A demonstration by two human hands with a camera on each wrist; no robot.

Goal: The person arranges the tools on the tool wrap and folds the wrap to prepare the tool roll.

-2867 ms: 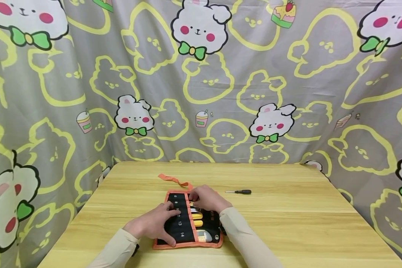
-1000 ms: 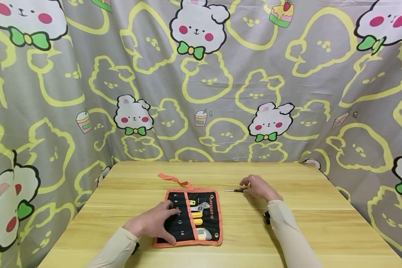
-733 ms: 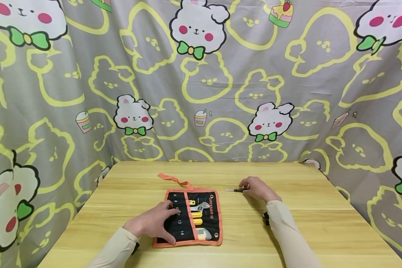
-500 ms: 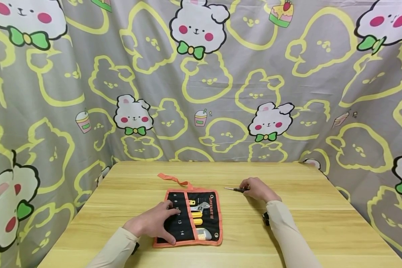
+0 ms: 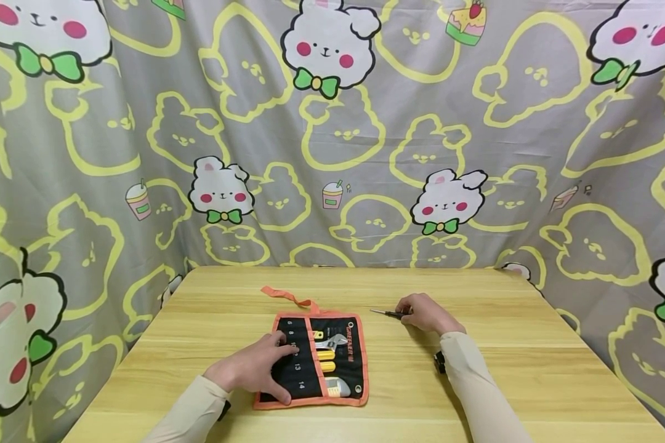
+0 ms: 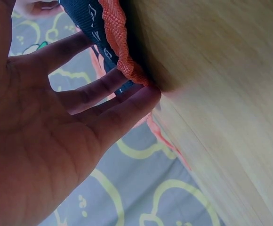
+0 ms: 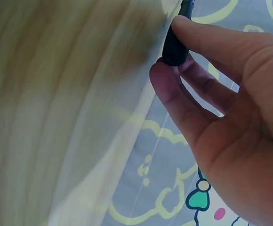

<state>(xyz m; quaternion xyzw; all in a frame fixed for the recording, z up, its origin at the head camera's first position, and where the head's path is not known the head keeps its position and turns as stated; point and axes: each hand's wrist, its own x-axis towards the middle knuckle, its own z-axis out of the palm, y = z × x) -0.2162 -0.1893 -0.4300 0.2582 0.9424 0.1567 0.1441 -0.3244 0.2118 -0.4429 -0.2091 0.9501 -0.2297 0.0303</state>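
A black tool pouch (image 5: pixel 305 381) with orange trim lies unfolded on the table. From its pockets stick out an adjustable wrench (image 5: pixel 335 341), yellow handles (image 5: pixel 326 355) and a grey-and-yellow utility knife (image 5: pixel 337 387). My left hand (image 5: pixel 252 364) rests spread on the pouch's left side; in the left wrist view its fingertips (image 6: pixel 148 94) are right at the orange edge. To the right of the pouch, my right hand (image 5: pixel 428 312) pinches the black handle of a small screwdriver (image 5: pixel 390 314), its shaft pointing left. The right wrist view shows thumb and fingers on the screwdriver handle (image 7: pixel 175 47).
An orange tie strap (image 5: pixel 288 296) trails from the pouch's far edge across the wooden table (image 5: pixel 504 369). A grey curtain (image 5: pixel 332 135) with cartoon rabbits stands behind the table and along both sides.
My right hand has left the pouch and taken hold of the screwdriver by its handle. In the last half second the screwdriver has barely moved. My left hand has stayed on the pouch.
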